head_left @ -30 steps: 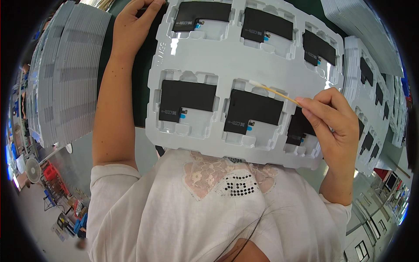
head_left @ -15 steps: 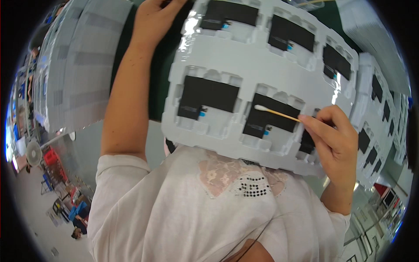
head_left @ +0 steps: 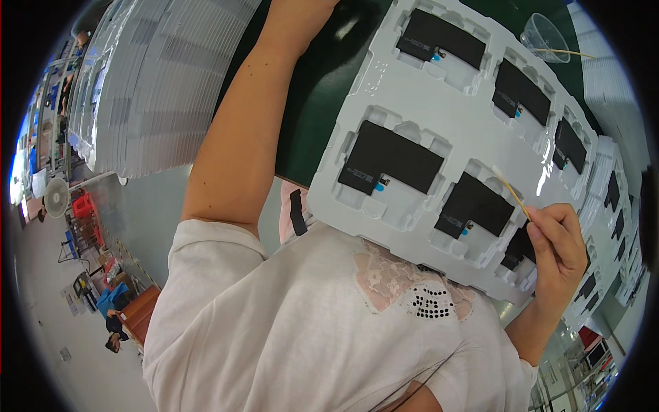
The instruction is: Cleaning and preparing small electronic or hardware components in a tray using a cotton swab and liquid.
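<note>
My right hand (head_left: 561,242) pinches the thin stick of a cotton swab (head_left: 513,191) between thumb and fingertips. The swab's white tip is over the white plastic tray (head_left: 412,127), just past the upper edge of a flat black L-shaped piece (head_left: 473,204). Several such pieces, each with a small connector and a blue tab, lie in the tray's recesses; another black piece (head_left: 391,158) is to the left. Part of the near right piece is hidden behind my right hand. My left hand (head_left: 310,15) reaches beyond the tray's far left side, its fingers cut off by the top edge.
A clear plastic cup (head_left: 539,34) with a thin stick across it stands behind the tray on the dark green tabletop (head_left: 322,89). Tall stacked trays (head_left: 171,75) rise at left. More trays with black pieces (head_left: 614,192) are at right. A fan (head_left: 58,198) stands farther off.
The swab's tip has gone from over the black piece's face to past its upper edge, and the stick is tilted more steeply. The whole view has shifted, so the tray appears farther right.
</note>
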Available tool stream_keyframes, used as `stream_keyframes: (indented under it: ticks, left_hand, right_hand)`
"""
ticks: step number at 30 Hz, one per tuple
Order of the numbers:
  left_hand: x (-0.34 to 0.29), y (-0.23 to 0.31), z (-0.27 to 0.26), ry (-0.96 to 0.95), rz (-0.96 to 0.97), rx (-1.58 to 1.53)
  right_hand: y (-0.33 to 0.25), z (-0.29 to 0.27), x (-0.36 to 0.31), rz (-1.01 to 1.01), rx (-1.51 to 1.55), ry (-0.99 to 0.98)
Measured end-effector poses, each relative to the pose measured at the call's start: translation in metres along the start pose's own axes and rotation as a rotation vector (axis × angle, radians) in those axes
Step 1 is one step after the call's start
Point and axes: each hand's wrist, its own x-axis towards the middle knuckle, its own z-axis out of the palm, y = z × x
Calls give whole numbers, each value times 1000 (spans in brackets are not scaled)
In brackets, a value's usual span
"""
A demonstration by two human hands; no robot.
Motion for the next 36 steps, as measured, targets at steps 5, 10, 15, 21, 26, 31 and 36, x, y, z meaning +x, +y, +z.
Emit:
stream_keyframes:
  ticks: [5,10,15,21,26,31,36]
  left_hand:
    - [1,4,1,-31,5,109]
    - [-12,17,8,-10,27,389]
    - [-12,20,9,-66,65,393]
    - [-14,26,6,-111,110,428]
    - [-11,27,3,-175,107,391]
    - [-13,30,4,-205,130,441]
    - [-14,31,7,-180,144,472]
  right_hand:
    - [-1,-7,1,18,-24,19]
    - [-6,-28,7,24,-131,149]
    - [-10,-64,9,-7,-254,141]
    - [-19,-63,23,10,-378,183]
    - [-18,-65,39,-30,-441,114]
    - [-12,-54,48,-83,-473,18]
    - [-2,-56,52,-81,-433,-75]
